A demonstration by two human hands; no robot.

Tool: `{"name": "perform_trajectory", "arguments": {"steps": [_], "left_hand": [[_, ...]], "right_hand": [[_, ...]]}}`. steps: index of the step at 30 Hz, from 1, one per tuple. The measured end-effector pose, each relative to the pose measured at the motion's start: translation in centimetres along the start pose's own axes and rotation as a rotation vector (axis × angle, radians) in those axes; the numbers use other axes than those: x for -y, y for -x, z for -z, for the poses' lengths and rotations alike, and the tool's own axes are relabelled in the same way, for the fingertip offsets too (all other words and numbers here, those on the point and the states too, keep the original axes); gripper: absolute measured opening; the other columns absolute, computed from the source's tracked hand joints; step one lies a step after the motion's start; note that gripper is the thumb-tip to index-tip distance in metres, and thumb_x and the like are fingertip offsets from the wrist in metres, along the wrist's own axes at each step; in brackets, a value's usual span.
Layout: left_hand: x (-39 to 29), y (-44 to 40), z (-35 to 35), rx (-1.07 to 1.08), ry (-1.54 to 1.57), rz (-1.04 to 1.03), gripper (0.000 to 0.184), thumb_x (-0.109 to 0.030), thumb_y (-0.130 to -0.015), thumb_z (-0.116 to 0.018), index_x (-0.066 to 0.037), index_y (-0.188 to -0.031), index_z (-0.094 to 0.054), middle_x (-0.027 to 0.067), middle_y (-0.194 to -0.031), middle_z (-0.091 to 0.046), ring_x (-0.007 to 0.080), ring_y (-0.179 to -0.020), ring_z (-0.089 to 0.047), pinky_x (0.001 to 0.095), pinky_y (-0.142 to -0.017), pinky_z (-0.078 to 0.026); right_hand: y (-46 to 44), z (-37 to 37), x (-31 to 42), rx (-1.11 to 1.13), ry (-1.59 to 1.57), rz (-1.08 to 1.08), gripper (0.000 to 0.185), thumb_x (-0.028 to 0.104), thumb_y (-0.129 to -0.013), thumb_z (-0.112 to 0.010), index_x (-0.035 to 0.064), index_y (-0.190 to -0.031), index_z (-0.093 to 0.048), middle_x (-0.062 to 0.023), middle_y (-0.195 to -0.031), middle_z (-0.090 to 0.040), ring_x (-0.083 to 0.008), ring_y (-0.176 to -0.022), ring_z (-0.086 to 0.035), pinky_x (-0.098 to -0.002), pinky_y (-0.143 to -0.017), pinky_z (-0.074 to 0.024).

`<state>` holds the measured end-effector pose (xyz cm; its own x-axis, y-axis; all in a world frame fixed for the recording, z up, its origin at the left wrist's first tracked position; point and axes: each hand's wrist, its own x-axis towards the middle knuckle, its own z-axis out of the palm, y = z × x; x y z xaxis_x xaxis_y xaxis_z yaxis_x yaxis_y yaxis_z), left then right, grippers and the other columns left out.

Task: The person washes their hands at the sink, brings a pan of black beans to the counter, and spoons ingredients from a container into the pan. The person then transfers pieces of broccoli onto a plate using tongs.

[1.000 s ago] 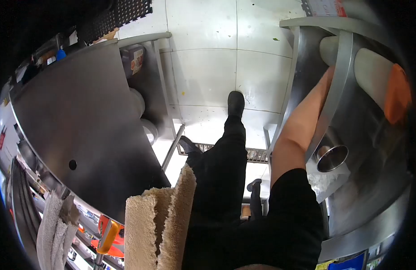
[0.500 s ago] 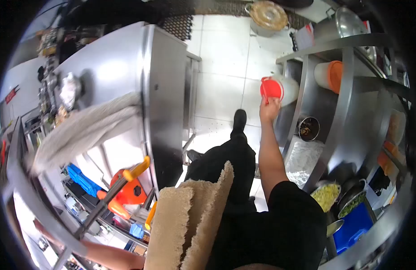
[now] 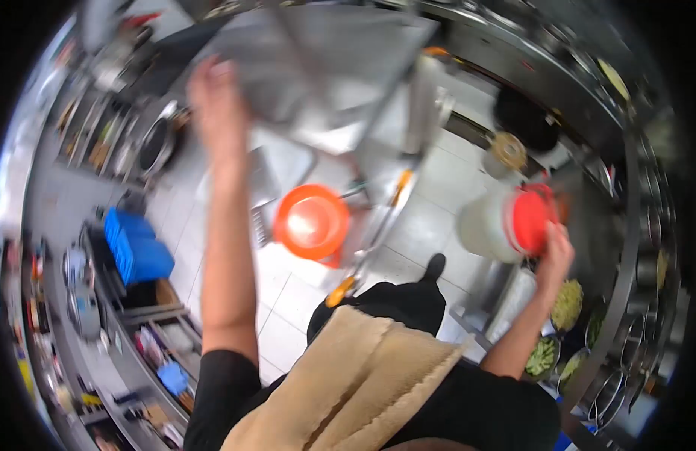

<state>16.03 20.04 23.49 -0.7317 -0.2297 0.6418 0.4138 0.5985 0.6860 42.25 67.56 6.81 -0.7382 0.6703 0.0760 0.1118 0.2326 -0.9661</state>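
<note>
My right hand (image 3: 556, 252) grips the red lid or handle side of a translucent white container (image 3: 483, 225), which is tilted sideways above the floor with its red lid (image 3: 532, 219) towards the hand. Farther left and up, my left hand (image 3: 218, 101) is raised beside a blurred metal surface (image 3: 318, 60); its fingers are smeared, and whether they touch the metal is unclear. Between the arms, below the metal surface, is a round orange object (image 3: 312, 222). A beige cloth (image 3: 325, 376) hangs over the front of my body.
A blue object (image 3: 137, 244) and shelves (image 3: 156, 331) stand at the left. Yellow-orange grips (image 3: 340, 292) line a metal rail near my legs. Bowls of cut vegetables (image 3: 566, 304) are at the right, and a pot (image 3: 504, 154) stands on the tiled floor (image 3: 434, 184).
The view has swung left. My right hand, down inside the shelving at first, now holds the red-lidded container out in the open. My left hand has come into view.
</note>
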Motion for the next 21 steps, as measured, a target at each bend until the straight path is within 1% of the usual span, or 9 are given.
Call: {"name": "perform_trajectory", "arguments": {"steps": [1, 4, 7, 8, 10, 13, 15, 18, 21], "left_hand": [[1.2, 0.5, 0.8, -0.004, 0.059, -0.103, 0.049, -0.041, -0.107, -0.055, -0.003, -0.137, -0.057, 0.0169, -0.137, -0.055, 0.0287, -0.126, -0.054, 0.0381, -0.109, -0.041], [2.6, 3.8, 3.6, -0.076, 0.313, -0.112, 0.04, -0.028, -0.106, -0.058, -0.004, -0.139, -0.055, 0.015, -0.143, -0.053, 0.0243, -0.129, -0.052, 0.0389, -0.11, -0.04], [2.6, 7.5, 8.3, 0.036, 0.348, -0.147, 0.031, -0.018, -0.103, -0.06, -0.002, -0.13, -0.058, 0.0154, -0.139, -0.055, 0.0216, -0.123, -0.055, 0.0367, -0.105, -0.044], [1.5, 8.2, 9.7, 0.083, 0.285, -0.188, 0.03, -0.017, -0.102, -0.061, -0.001, -0.127, -0.059, 0.0151, -0.138, -0.055, 0.021, -0.12, -0.056, 0.0358, -0.103, -0.045], [0.2, 9.2, 11.7, 0.324, 0.568, -0.102, 0.033, -0.018, -0.1, -0.063, -0.001, -0.128, -0.059, 0.0149, -0.138, -0.056, 0.0229, -0.12, -0.058, 0.0357, -0.102, -0.047], [-1.3, 9.5, 15.6, 0.496, 0.524, -0.187, 0.037, -0.019, -0.1, -0.063, -0.001, -0.132, -0.058, 0.0138, -0.138, -0.056, 0.0234, -0.122, -0.058, 0.0367, -0.104, -0.047], [-1.8, 9.6, 17.9, 0.602, 0.627, -0.024, 0.045, -0.033, -0.107, -0.054, -0.001, -0.137, -0.055, 0.0131, -0.138, -0.055, 0.0241, -0.128, -0.055, 0.038, -0.109, -0.044], [-0.5, 8.7, 20.5, 0.633, 0.644, 0.104, 0.067, -0.057, -0.109, -0.035, -0.001, -0.142, -0.053, 0.0115, -0.134, -0.056, 0.0238, -0.127, -0.054, 0.038, -0.11, -0.041], [3.2, 6.3, 25.6, 0.603, 0.508, 0.081, 0.072, -0.062, -0.108, -0.032, -0.002, -0.144, -0.052, 0.0116, -0.131, -0.056, 0.0231, -0.121, -0.054, 0.0366, -0.106, -0.042]], "right_hand": [[1.3, 0.5, 1.4, 0.006, -0.049, 0.192, 0.026, 0.02, -0.103, -0.063, -0.0048, -0.1, -0.072, -0.0021, -0.105, -0.062, -0.0084, -0.09, -0.057, -0.0232, -0.078, -0.0437], [6.9, 1.7, 9.6, 0.018, 0.135, 0.431, 0.022, 0.013, -0.101, -0.064, -0.0086, -0.095, -0.067, -0.0046, -0.103, -0.058, -0.0126, -0.096, -0.055, -0.0247, -0.085, -0.0419], [11.1, 0.9, 15.6, 0.028, 0.057, 0.488, 0.014, 0.008, -0.1, -0.064, -0.0012, -0.092, -0.056, -0.0023, -0.098, -0.05, -0.0105, -0.091, -0.047, -0.024, -0.084, -0.0374], [11.9, -0.2, 17.8, 0.067, 0.007, 0.512, 0.016, 0.011, -0.1, -0.064, -0.0009, -0.092, -0.057, -0.0025, -0.098, -0.049, -0.0114, -0.093, -0.047, -0.0252, -0.086, -0.0365], [12.9, -1.9, 20.9, 0.207, -0.092, 0.578, 0.021, 0.017, -0.101, -0.064, -0.0009, -0.092, -0.058, -0.0031, -0.098, -0.048, -0.0135, -0.097, -0.046, -0.0278, -0.089, -0.0352], [13.9, -5.6, 25.1, 0.413, -0.256, 0.663, 0.031, 0.027, -0.099, -0.066, -0.0015, -0.091, -0.057, -0.0042, -0.095, -0.046, -0.0167, -0.096, -0.045, -0.0314, -0.09, -0.035], [16.6, -10.9, 28.0, 0.403, -0.391, 0.624, 0.042, 0.036, -0.094, -0.072, -0.0016, -0.087, -0.055, -0.0043, -0.09, -0.044, -0.018, -0.089, -0.044, -0.0327, -0.086, -0.0362], [18.2, -17.3, 30.1, 0.466, -0.433, 0.626, 0.038, 0.031, -0.094, -0.071, -0.0031, -0.085, -0.056, -0.0059, -0.091, -0.048, -0.0166, -0.089, -0.046, -0.0315, -0.083, -0.0374], [21.2, -25.4, 31.2, 0.528, -0.395, 0.689, 0.026, 0.019, -0.092, -0.071, -0.0036, -0.085, -0.058, -0.0064, -0.092, -0.053, -0.016, -0.087, -0.049, -0.0302, -0.08, -0.0393]]}}
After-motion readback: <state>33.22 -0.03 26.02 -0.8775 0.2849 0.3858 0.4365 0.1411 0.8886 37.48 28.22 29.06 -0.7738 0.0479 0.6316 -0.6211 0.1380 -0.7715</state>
